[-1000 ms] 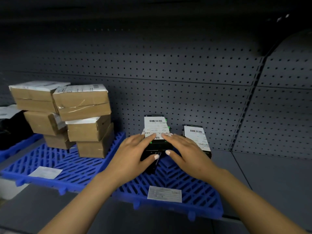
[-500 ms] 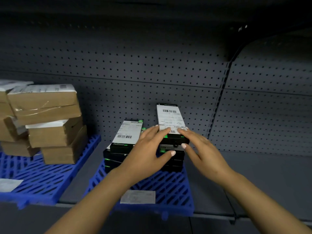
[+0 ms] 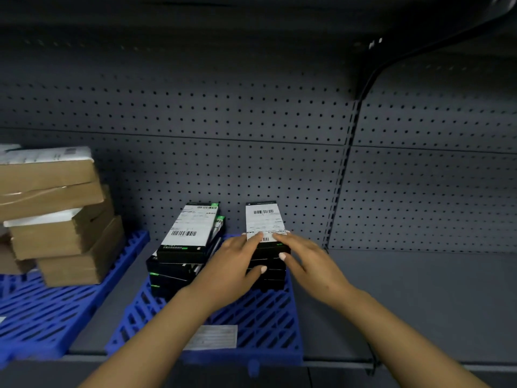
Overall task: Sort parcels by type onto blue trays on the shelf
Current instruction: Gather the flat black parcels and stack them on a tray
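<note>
Both hands, left (image 3: 237,261) and right (image 3: 305,256), are resting spread fingers on the right black stack (image 3: 265,247), apparently squaring it on the tray (image 3: 268,326). Next probably calls for letting go and fetching another parcel.

Two stacks of flat black boxes with white barcode labels sit on the middle blue tray (image 3: 260,329): the left stack (image 3: 184,247) at 10 o'clock, askew; the right stack (image 3: 265,239) at 12 o'clock. Brown cardboard parcels (image 3: 56,217) are piled on the left blue tray (image 3: 42,317).

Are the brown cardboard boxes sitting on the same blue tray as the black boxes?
No, the brown boxes are stacked on a separate blue tray to the left, while the black boxes sit on the middle tray.
</note>
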Demonstrator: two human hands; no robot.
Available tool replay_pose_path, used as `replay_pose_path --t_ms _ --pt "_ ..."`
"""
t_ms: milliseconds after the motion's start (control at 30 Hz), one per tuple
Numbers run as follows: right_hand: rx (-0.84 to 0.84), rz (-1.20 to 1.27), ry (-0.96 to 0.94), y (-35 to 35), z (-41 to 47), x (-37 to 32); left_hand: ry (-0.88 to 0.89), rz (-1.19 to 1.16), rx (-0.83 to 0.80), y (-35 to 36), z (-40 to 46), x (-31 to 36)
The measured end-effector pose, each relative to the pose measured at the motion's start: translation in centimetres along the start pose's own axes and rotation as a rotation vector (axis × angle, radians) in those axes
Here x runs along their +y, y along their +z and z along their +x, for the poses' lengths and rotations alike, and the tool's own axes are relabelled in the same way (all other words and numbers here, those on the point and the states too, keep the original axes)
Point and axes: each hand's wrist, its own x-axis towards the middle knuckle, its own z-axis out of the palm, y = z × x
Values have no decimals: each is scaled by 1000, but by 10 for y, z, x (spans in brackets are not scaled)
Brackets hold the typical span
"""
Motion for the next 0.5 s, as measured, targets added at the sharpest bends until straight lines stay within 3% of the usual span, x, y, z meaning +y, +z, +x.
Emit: replay_pose_path --t_ms 500 --pt "29 -89 -14 12 1 9 18 -108 17 -3 11 -10"
